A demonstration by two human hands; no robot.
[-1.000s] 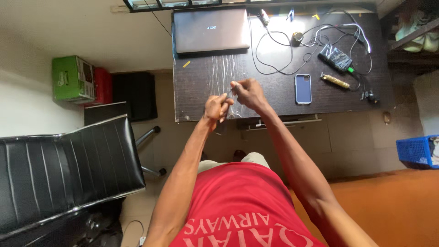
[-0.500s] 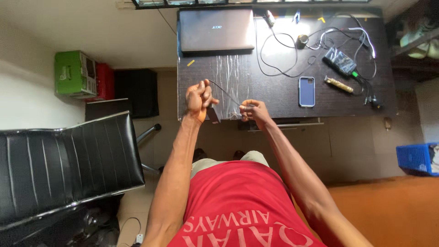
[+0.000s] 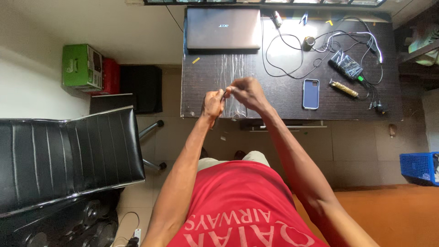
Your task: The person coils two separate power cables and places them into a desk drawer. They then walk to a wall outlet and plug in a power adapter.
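Observation:
My left hand (image 3: 213, 103) and my right hand (image 3: 243, 92) are raised together over the near edge of a dark wooden table (image 3: 283, 91). Both pinch a thin dark cable (image 3: 224, 94) between their fingertips, which almost touch. A small dark piece hangs below my left hand; I cannot tell what it is. A sheet of clear plastic (image 3: 231, 73) lies on the table just beyond my hands.
A shut laptop (image 3: 223, 28) sits at the table's far left. A blue phone (image 3: 311, 93), tangled cables (image 3: 320, 43), a charger brick (image 3: 346, 65) and a gold trimmer (image 3: 344, 88) lie to the right. A black office chair (image 3: 64, 155), green box (image 3: 82, 66) and blue crate (image 3: 418, 165) surround me.
Half a second ago my hands were apart with the cable stretched between them. They have come back together, fingertips nearly touching, as they were a second ago.

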